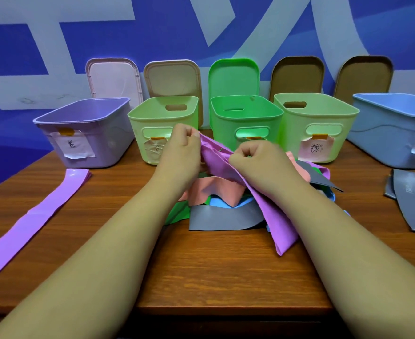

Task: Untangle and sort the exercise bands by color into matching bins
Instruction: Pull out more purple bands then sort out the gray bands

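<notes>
A tangled heap of exercise bands lies mid-table: pink, grey, blue and green pieces. Out of it rises a purple band, which both hands hold up. My left hand pinches its upper end, and my right hand grips it a little lower. Five bins stand in a row behind: a purple bin, a pale green bin, a bright green bin, another pale green bin and a blue bin.
A second purple band lies flat along the table's left side. Grey bands lie at the right edge. Bin lids lean against the blue wall behind the bins. The wooden table's front edge is close to me.
</notes>
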`<act>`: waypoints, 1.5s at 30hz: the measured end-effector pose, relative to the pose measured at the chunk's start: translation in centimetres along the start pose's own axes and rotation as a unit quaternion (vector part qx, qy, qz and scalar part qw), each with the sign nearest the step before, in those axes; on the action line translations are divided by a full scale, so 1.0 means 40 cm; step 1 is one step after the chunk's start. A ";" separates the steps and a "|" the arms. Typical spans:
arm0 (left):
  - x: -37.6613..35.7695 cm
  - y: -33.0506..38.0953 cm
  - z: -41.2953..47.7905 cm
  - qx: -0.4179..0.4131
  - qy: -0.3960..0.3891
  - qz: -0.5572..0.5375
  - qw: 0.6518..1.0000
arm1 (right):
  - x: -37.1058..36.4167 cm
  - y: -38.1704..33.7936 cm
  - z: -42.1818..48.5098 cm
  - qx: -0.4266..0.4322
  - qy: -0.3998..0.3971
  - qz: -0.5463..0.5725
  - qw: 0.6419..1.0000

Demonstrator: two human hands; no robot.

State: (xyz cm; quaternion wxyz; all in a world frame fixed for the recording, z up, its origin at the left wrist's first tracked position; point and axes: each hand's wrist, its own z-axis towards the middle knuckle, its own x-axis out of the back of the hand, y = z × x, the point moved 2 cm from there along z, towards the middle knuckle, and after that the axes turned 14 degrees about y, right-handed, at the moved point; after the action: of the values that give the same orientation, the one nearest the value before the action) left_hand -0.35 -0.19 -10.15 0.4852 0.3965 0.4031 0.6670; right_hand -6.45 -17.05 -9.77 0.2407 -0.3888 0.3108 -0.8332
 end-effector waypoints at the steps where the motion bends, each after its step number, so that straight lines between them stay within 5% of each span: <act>1: 0.005 0.003 0.001 -0.024 0.008 0.017 1.000 | 0.001 -0.002 0.001 0.001 0.010 0.006 1.000; 4: 0.017 0.011 0.009 -0.089 0.038 0.037 0.995 | 0.002 -0.003 -0.001 -0.046 0.015 0.090 0.995; 9: 0.022 0.021 0.011 -0.095 0.007 -0.023 0.995 | 0.009 0.003 0.002 -0.044 0.038 0.069 0.996; 13: 0.014 0.012 0.003 -0.110 -0.012 -0.010 0.994 | 0.001 0.004 -0.004 -0.092 -0.003 0.105 0.990; 23: 0.009 0.003 0.009 -0.127 -0.015 -0.028 0.991 | -0.004 -0.002 -0.018 -0.056 -0.103 0.048 0.992; 32: 0.042 0.003 0.032 -0.084 0.060 -0.016 0.995 | -0.006 0.040 0.017 -0.030 -0.042 -0.004 0.999; 39: 0.094 0.024 0.024 0.008 -0.170 0.044 0.984 | 0.016 0.061 0.037 -0.051 0.086 -0.025 0.995; 45: 0.112 0.026 0.010 -0.056 -0.285 0.249 0.924 | 0.033 0.050 0.030 -0.142 0.129 0.099 0.976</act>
State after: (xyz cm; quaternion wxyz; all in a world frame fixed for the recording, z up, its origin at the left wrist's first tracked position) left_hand -1.27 3.98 -8.43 0.4189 0.6295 0.0980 0.6470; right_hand -5.96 -19.68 -9.91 0.2224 -0.2756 0.4912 -0.7958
